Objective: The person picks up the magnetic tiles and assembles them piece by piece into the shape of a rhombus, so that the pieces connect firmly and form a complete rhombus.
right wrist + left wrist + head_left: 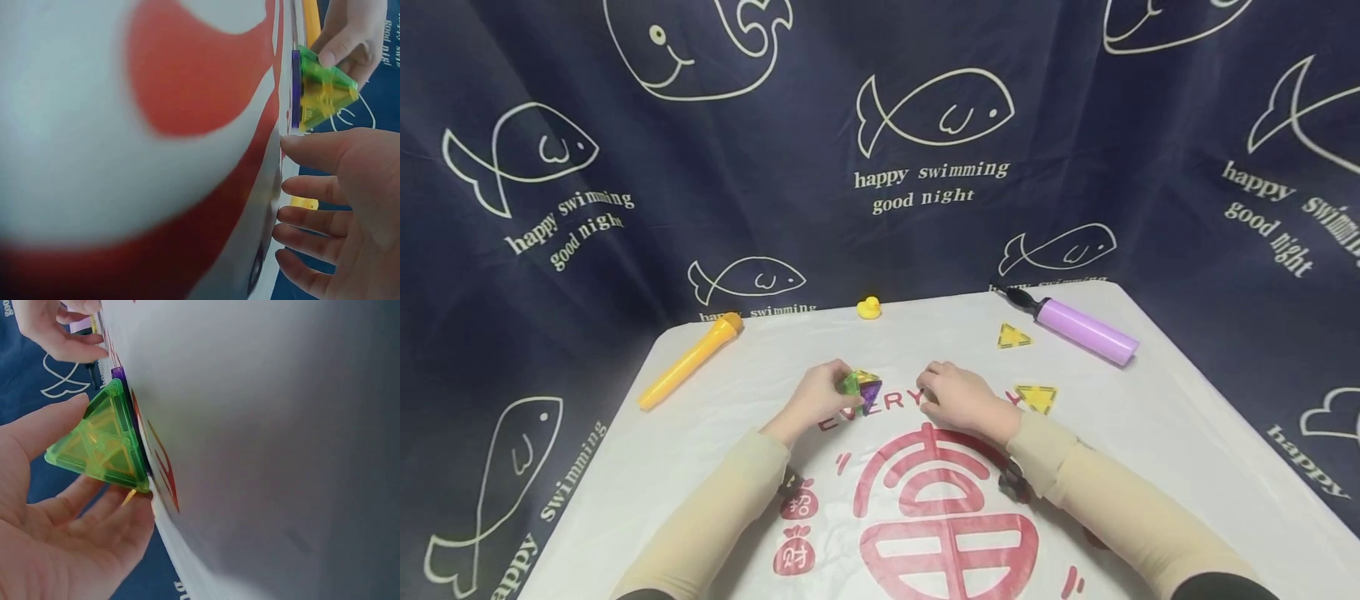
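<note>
My left hand holds a small tent of see-through magnetic triangle tiles on the table, thumb and fingers at the green triangle tile. A purple triangle tile lies along the tabletop under the green one, and a yellow triangle tile forms another leaning side. To the right of this tent, my right hand rests with its fingertips on the sheet. Its fingers are spread and relaxed in the right wrist view, with nothing between them. Two loose yellow triangle tiles lie beyond it, one nearer and one farther.
An orange toy microphone lies at the left edge. At the back edge sits a yellow rubber duck. A purple hand pump with a black handle lies at the back right. A dark fish-print curtain hangs behind the white table sheet.
</note>
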`<state>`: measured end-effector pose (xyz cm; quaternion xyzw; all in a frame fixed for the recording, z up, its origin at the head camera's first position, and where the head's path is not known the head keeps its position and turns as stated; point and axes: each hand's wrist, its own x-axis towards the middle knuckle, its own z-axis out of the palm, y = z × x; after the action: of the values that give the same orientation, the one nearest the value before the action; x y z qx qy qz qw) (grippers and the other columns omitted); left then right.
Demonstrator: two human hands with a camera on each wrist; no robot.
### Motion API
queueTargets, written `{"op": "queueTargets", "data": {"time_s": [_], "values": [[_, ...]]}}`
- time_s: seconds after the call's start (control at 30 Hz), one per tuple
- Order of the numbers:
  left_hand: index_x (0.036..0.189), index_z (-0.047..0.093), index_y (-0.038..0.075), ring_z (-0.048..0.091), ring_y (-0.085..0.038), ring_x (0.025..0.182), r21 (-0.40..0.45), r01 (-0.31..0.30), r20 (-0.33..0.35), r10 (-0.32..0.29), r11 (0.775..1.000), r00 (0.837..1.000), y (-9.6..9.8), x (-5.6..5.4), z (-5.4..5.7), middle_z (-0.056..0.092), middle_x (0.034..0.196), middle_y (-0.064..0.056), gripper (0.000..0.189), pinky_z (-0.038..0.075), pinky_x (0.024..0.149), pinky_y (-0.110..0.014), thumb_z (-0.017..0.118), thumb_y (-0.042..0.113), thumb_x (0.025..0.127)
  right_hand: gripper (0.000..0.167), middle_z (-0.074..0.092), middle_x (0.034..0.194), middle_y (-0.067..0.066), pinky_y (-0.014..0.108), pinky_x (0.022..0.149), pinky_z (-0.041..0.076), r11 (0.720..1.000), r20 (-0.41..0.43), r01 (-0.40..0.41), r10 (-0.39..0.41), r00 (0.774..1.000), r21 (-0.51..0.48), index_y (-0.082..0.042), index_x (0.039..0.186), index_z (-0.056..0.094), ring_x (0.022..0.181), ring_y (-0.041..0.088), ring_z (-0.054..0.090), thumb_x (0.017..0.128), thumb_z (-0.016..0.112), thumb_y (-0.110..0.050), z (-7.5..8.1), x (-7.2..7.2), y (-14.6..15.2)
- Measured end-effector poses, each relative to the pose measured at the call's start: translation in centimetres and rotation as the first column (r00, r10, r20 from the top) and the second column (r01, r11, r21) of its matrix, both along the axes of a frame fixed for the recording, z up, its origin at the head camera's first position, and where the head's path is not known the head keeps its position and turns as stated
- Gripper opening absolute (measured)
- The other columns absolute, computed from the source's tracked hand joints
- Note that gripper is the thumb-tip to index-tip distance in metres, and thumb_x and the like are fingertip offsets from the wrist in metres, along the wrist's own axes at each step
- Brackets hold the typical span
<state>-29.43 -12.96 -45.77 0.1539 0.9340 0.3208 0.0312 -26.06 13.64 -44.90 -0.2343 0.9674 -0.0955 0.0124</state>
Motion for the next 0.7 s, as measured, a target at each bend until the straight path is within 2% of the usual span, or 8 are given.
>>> {"op": "queueTargets", "data": {"time_s": [0.2,0.4,0.6,0.7], "values": [[0.108,0.068,0.005,0.063,-0.024,0.086,-0.039,-0.062,-0.013,0.061,0.997,0.998,-1.6,1.2,0.4,0.069,0.095,-0.006,0.044,0.055,0.082,-0.044,0.089,0.028,0.076,0.038,0.066,0.115,0.009,0.049,0.088,0.056,0.998,0.001,0.057,-0.057,0.998,-0.020,-0.005,0.122,0.067,0.107,0.029,0.065,0.092,0.074,-0.027,0.3,1.5,2.6],[0.107,0.067,0.004,0.063,-0.026,0.087,-0.056,-0.095,-0.017,0.095,0.994,0.995,-3.6,2.0,0.7,0.069,0.095,-0.007,0.043,0.054,0.083,-0.046,0.088,0.026,0.077,0.054,0.058,0.140,0.023,0.057,0.103,0.048,0.989,-0.028,0.147,-0.147,0.989,-0.030,0.004,0.134,0.061,0.130,0.041,0.054,0.094,0.072,-0.030,0.3,3.8,6.3],[0.108,0.067,0.003,0.063,-0.026,0.088,-0.050,-0.096,-0.023,0.094,0.994,0.995,-5.0,2.3,0.5,0.070,0.099,-0.010,0.042,0.054,0.083,-0.047,0.087,0.025,0.078,0.058,0.058,0.138,0.026,0.059,0.099,0.049,0.970,-0.031,0.245,-0.245,0.969,0.003,0.007,0.134,0.060,0.129,0.044,0.054,0.094,0.072,-0.033,0.3,6.7,9.2],[0.108,0.067,0.003,0.063,-0.026,0.087,-0.048,-0.093,-0.023,0.092,0.994,0.995,-5.2,2.3,0.4,0.070,0.099,-0.010,0.042,0.053,0.082,-0.047,0.086,0.026,0.079,0.062,0.056,0.140,0.027,0.060,0.098,0.049,0.962,-0.018,0.272,-0.272,0.962,0.024,0.008,0.136,0.058,0.130,0.044,0.053,0.094,0.073,-0.034,0.3,7.6,10.0]]}}
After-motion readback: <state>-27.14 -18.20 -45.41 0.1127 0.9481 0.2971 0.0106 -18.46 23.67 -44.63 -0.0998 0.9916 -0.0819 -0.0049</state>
